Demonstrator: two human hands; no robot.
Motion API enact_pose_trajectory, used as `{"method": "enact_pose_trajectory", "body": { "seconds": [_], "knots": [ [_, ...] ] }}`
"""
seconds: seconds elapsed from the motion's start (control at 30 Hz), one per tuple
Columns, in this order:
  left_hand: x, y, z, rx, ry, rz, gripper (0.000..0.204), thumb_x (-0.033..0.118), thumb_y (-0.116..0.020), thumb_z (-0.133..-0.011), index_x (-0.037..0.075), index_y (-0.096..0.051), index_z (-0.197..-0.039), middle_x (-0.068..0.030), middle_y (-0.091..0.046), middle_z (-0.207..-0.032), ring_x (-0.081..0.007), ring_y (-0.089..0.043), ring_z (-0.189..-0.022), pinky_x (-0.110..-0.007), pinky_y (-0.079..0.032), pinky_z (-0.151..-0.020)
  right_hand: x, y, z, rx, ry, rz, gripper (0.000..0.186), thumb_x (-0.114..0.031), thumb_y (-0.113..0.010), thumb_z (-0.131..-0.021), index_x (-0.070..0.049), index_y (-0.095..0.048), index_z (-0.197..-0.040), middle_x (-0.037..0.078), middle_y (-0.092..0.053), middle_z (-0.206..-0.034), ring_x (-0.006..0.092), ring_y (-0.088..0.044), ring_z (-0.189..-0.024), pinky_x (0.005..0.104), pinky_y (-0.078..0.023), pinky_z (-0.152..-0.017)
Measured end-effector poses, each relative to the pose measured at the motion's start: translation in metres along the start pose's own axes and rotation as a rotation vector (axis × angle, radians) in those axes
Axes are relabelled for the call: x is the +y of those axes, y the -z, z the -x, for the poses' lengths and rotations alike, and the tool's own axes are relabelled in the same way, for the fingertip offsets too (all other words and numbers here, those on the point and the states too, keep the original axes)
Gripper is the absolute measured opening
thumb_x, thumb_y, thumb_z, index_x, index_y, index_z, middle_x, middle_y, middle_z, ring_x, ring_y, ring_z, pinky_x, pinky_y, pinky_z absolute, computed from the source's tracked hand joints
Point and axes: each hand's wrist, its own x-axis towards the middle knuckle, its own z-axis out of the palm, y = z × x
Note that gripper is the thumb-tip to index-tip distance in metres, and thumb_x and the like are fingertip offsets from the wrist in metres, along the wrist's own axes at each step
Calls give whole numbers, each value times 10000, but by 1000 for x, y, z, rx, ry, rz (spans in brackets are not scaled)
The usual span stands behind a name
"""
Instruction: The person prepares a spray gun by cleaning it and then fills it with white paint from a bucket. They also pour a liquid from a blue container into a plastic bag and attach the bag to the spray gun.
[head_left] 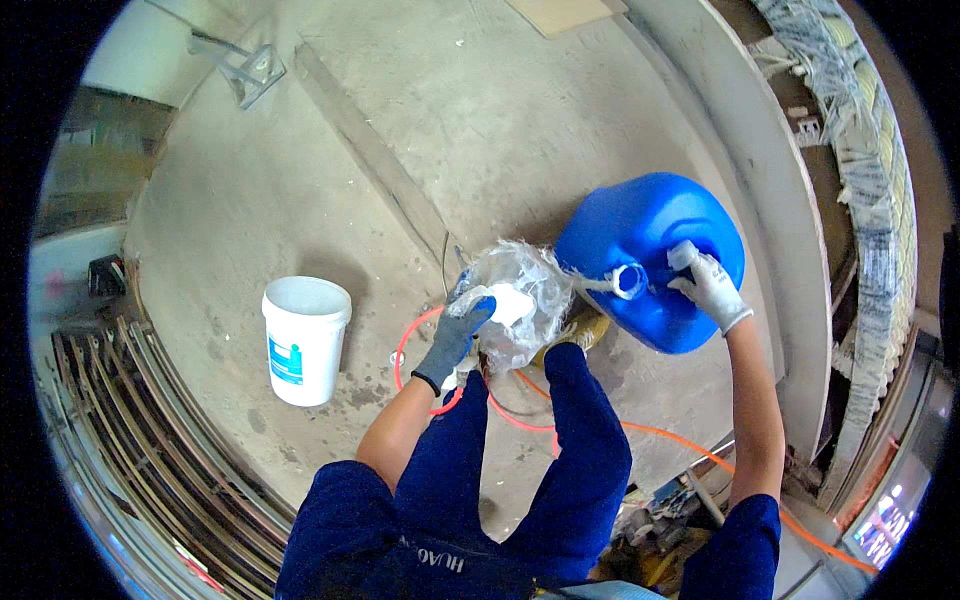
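My left hand [452, 340], in a grey and blue glove, is closed on a crumpled clear plastic bag [540, 285]. A white object [512, 304] shows at the bag, beside the blue fingertips; its kind is unclear. At the right, my right hand [716, 295] wears a white glove and holds a whitish screw cap [683, 255] between thumb and fingers. The cap is just above the large blue plastic drum [650, 215], which leans toward me. Its round neck [628, 281] is uncapped, and a strip of the plastic reaches close to it.
A white bucket [308, 350] with a blue label stands on the concrete floor to the left. Red and orange hoses [680, 436] run around my legs. Long metal bars [130, 420] lie at lower left. A low wall [745, 120] and wrapped material [870, 190] line the right.
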Motion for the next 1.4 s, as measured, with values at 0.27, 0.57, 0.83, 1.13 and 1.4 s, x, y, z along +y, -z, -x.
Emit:
{"method": "enact_pose_trajectory", "body": {
  "seconds": [0.27, 0.57, 0.83, 1.13, 1.4],
  "knots": [
    [12, -3, 9, -9, 67, -50, 429, 197, -690, -833, 25, -557, -1203, -54, -602, -1120, -142, -566, -1021, -288, -455, -905, 7, -2, 6, 70, 30, -46, 393, -187, -715, -763, -76, -562, -1108, 125, -618, -1069, 330, -564, -1004, 400, -419, -901],
    [19, -4, 18, 40, -15, -43, 467, 170, -680, -834, 0, -532, -1243, -76, -594, -1156, -150, -552, -1057, -282, -439, -929, -1, 21, 18, 198, -50, 202, 258, -186, -667, -800, -91, -589, -1026, 139, -611, -992, 315, -578, -923, 421, -436, -840],
    [31, -6, 32, 33, 30, -102, 377, 172, -671, -834, 5, -596, -1164, -59, -613, -1122, -154, -570, -1019, -279, -448, -900, -60, 29, 18, -161, -50, 415, 244, -294, -643, -809, -128, -653, -987, 138, -572, -977, 310, -565, -942, 434, -467, -772],
    [17, 0, 44, 18, 25, -192, 373, 230, -660, -829, 3, -619, -1122, -84, -612, -1120, -180, -554, -1034, -300, -424, -919, -89, 17, -19, -149, 105, 685, 202, -294, -604, -797, -114, -666, -862, 128, -576, -947, 266, -533, -896, 385, -398, -726],
    [20, -3, 50, 50, -48, -205, 382, 256, -663, -826, -5, -628, -1103, -105, -596, -1146, -193, -527, -1076, -320, -408, -941, -85, 2, -29, -226, 75, 735, 153, -208, -550, -832, -146, -673, -898, 93, -574, -901, 247, -539, -862, 352, -417, -723]
  ]
}}
